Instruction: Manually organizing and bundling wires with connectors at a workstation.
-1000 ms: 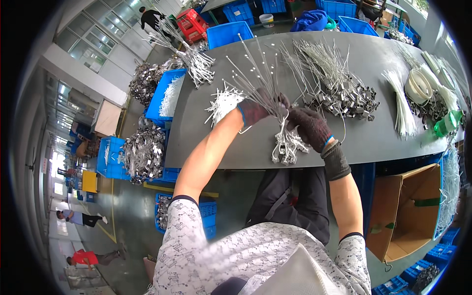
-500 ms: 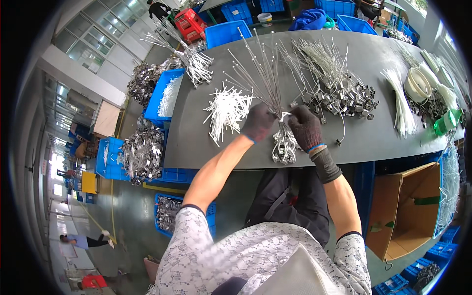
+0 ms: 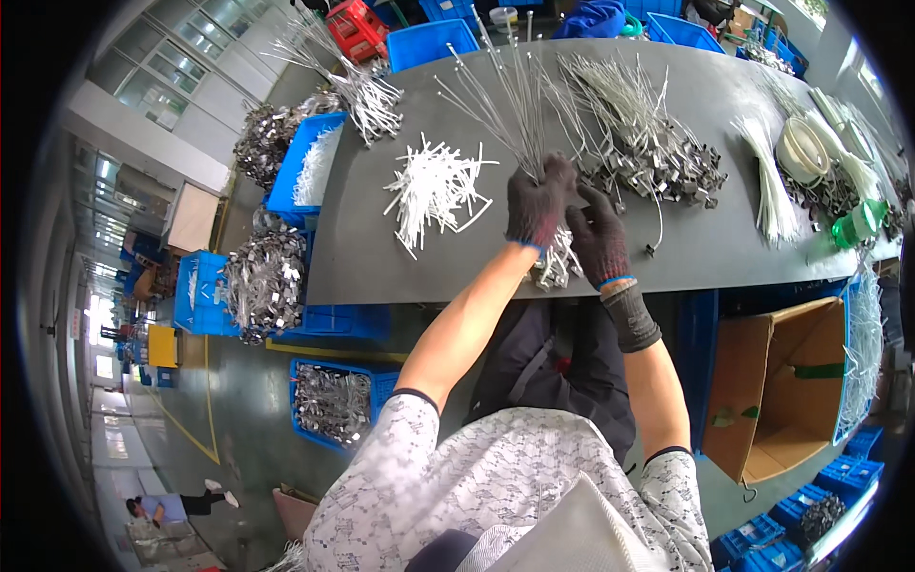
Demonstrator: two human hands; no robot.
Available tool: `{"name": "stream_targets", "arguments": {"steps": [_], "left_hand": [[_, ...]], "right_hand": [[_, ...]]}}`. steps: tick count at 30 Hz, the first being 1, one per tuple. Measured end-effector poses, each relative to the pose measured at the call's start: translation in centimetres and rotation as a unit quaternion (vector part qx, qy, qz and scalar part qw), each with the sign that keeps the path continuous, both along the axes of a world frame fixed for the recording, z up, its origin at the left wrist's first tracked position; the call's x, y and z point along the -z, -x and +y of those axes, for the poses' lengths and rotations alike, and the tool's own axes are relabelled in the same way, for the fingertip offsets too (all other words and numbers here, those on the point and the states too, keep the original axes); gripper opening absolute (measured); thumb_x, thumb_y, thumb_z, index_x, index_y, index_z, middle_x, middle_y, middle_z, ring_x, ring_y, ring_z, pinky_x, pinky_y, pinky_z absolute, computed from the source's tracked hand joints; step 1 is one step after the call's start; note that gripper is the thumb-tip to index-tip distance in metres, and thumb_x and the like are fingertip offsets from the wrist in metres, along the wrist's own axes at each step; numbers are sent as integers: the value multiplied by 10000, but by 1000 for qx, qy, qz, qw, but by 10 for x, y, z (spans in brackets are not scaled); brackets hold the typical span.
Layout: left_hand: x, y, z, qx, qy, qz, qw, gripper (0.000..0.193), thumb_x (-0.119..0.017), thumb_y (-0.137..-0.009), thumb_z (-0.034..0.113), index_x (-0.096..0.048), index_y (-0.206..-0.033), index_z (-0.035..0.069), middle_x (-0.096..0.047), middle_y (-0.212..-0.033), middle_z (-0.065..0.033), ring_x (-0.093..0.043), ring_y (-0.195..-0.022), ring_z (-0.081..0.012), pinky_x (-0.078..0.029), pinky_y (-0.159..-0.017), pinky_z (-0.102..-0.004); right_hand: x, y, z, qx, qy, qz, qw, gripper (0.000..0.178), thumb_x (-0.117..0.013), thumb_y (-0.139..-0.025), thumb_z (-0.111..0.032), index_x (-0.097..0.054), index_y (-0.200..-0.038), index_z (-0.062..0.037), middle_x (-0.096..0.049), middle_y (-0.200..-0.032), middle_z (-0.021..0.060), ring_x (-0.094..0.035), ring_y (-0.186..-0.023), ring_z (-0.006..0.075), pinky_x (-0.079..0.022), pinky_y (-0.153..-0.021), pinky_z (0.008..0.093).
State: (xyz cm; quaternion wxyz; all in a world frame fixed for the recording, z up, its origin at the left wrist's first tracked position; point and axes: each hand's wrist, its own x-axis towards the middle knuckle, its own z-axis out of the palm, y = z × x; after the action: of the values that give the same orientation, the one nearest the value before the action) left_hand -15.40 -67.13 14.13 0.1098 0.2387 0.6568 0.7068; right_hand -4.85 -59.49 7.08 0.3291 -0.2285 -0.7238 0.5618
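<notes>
My left hand [image 3: 539, 202], in a dark knitted glove, is closed around a bundle of thin metallic wires [image 3: 519, 119]. The wires fan out above it, with small light tips at their far ends. White clips or coiled ends [image 3: 557, 267] of the bundle hang below, toward the table's near edge. My right hand [image 3: 602, 238], gloved alike, is just right of the left and nearly touching it. Its thumb and forefinger are apart, while the other fingers are partly hidden. A pile of short white tubes [image 3: 431, 191] lies to the left.
Right of my hands lies a heap of wires with metal clips [image 3: 658, 153]. Farther right are a white strand bundle [image 3: 770, 191], a cream bowl [image 3: 803, 153] and a green bottle [image 3: 860, 225]. Blue crates [image 3: 315, 167] stand left; an open carton [image 3: 782, 391] stands below the table's right side.
My left hand has moved right and slightly away from me, from the bundle's left side to over its middle. My right fingers have parted from the bundle's white tie. The view has shifted slightly.
</notes>
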Motion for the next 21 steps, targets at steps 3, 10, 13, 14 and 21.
{"name": "stream_targets", "arguments": {"steps": [3,10,13,14,21], "left_hand": [[-3,3,13,-67,-37,-92,993,277,-703,-965,309,-717,-887,43,-574,-596,12,-509,-501,-72,-381,-471,-262],[-76,67,-83,228,-182,-151,944,491,-539,-1020,564,-722,-974,111,-321,-518,81,-245,-417,-55,-195,-422,-254],[-137,85,-139,395,-254,-91,878,533,-451,-1048,576,-705,-1122,114,-297,-509,89,-229,-408,-50,-214,-421,-234],[-157,87,-157,434,-266,-89,856,575,-433,-1047,595,-701,-1138,95,-296,-505,83,-228,-410,-55,-219,-425,-242],[-260,55,-259,599,-272,6,753,671,-340,-1085,573,-541,-1346,-11,-349,-464,54,-265,-347,-47,-255,-355,-238]], "right_hand": [[14,-61,11,0,127,11,992,401,-639,-997,-223,-586,-1357,-53,-655,-926,49,-565,-694,86,-488,-583,265],[120,-222,53,184,104,-134,968,341,-624,-974,-195,-681,-1204,50,-719,-995,61,-626,-873,112,-508,-775,261],[151,-261,52,165,137,-186,959,317,-631,-971,-180,-690,-1192,38,-741,-1096,145,-664,-1019,186,-505,-921,303],[157,-266,51,160,124,-185,962,320,-630,-971,-183,-690,-1196,37,-739,-1095,140,-662,-1011,184,-507,-912,303],[165,-236,37,85,110,-162,977,320,-634,-972,-193,-700,-1194,28,-734,-1039,84,-655,-930,150,-523,-838,294]]}}
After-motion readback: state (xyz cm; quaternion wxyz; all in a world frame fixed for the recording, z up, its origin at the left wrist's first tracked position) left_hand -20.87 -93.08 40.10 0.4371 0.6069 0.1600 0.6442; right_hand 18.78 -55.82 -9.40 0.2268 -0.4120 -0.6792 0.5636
